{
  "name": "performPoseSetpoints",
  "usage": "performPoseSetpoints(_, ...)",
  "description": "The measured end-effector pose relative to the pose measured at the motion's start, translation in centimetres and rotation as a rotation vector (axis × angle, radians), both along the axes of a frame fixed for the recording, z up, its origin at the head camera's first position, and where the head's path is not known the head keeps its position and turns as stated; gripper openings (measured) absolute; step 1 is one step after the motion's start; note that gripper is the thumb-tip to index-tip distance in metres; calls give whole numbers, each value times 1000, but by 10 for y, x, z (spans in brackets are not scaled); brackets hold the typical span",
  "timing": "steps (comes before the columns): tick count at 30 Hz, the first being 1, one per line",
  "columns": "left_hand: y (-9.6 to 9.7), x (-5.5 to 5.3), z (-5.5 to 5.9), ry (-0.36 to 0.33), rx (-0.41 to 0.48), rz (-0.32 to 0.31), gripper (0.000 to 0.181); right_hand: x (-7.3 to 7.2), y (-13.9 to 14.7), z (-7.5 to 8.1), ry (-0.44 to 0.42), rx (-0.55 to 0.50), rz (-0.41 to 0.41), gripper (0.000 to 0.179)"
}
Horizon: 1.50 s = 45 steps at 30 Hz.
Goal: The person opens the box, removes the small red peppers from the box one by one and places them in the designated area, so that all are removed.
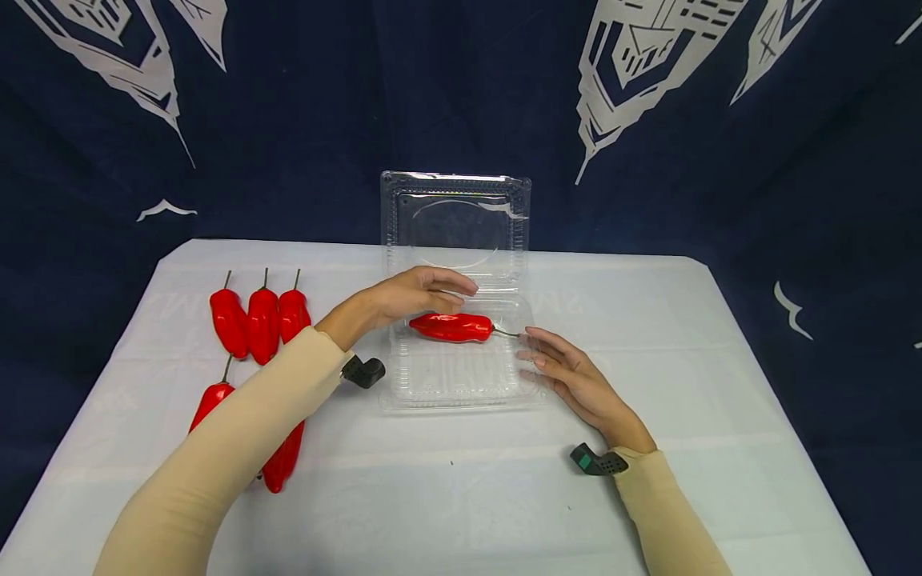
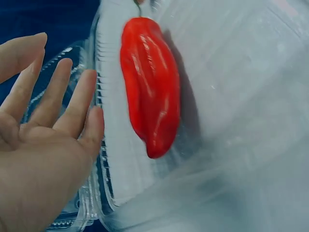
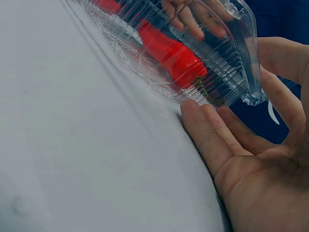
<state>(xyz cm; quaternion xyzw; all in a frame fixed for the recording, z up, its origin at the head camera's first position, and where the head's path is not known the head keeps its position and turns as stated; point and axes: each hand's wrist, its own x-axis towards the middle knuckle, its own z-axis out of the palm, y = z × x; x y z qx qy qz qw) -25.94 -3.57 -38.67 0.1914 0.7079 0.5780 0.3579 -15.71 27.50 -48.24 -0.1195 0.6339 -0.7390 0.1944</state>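
Note:
A red pepper with a thin stem lies sideways inside the base of a clear plastic clamshell box, its stem pointing right. The box's lid stands raised at the back. My left hand hovers over the rear of the base, just behind the pepper. In the left wrist view its fingers are spread and apart from the pepper. My right hand is at the box's right side. In the right wrist view its fairly straight fingers reach the ribbed wall near the stem.
On the left of the white-covered table, three red peppers stand in a row, stems away from me. More red peppers lie nearer, partly hidden by my left sleeve. A dark blue patterned cloth hangs behind.

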Motion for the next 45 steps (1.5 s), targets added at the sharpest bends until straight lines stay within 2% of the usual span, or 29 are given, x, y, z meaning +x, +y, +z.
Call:
performPoseSetpoints(11, -3, 0, -9, -4, -88, -115, 53, 0, 0, 0, -7, 7, -1, 58)
performPoseSetpoints(17, -5, 0, -10, -18, -134, -142, 55, -1, 0, 0, 6, 18, 0, 58)
performPoseSetpoints(27, -2, 6, -19, -52, -194, -142, 58, -2, 0, -1, 7, 27, 1, 57)
performPoseSetpoints(45, 6, 8, -31, -42, -269, -157, 55, -1, 1, -1, 8, 9, 10, 57)
